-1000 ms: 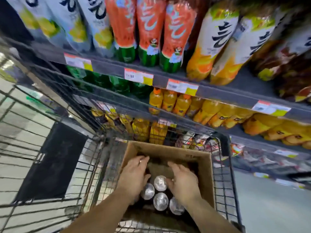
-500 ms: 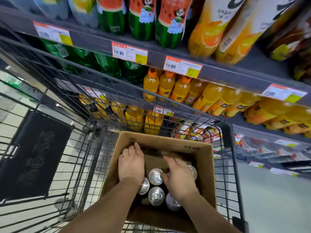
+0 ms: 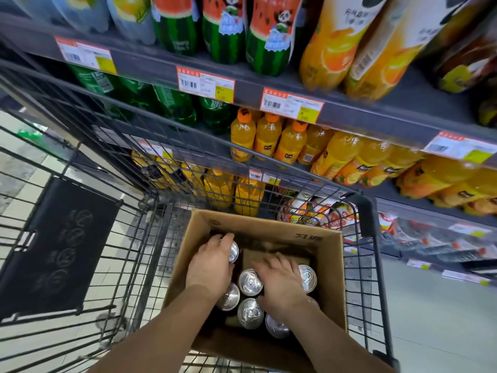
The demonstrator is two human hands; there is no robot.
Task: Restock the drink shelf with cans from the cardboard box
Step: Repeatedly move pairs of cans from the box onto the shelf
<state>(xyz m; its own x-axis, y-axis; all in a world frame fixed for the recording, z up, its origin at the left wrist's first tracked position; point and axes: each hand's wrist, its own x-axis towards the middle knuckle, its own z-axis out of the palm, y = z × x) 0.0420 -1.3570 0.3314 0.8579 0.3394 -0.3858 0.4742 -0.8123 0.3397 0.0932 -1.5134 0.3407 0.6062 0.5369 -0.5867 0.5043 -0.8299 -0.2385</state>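
An open cardboard box point(image 3: 269, 228) stands in a wire shopping cart and holds several silver-topped cans, among them one in the middle point(image 3: 250, 281) and one nearer me point(image 3: 250, 313). My left hand point(image 3: 212, 267) is inside the box at the far left, its fingers curled around a can point(image 3: 233, 251) whose top shows beside the fingertips. Over the cans on the right lies my right hand point(image 3: 282, 286), fingers stretched forward and apart. It partly covers a can point(image 3: 308, 278) and grips nothing that I can see.
The black wire cart point(image 3: 363, 211) surrounds the box, with a dark panel point(image 3: 53, 246) at its left. Behind it, the drink shelf point(image 3: 161, 68) carries watermelon, green and orange bottles point(image 3: 269, 138) with price tags along the edges. Pale floor lies to the right.
My view has tipped down and drawn closer to the shelf and box. My left hand has reached further into the far left corner onto a can; my right hand stays over the right cans.
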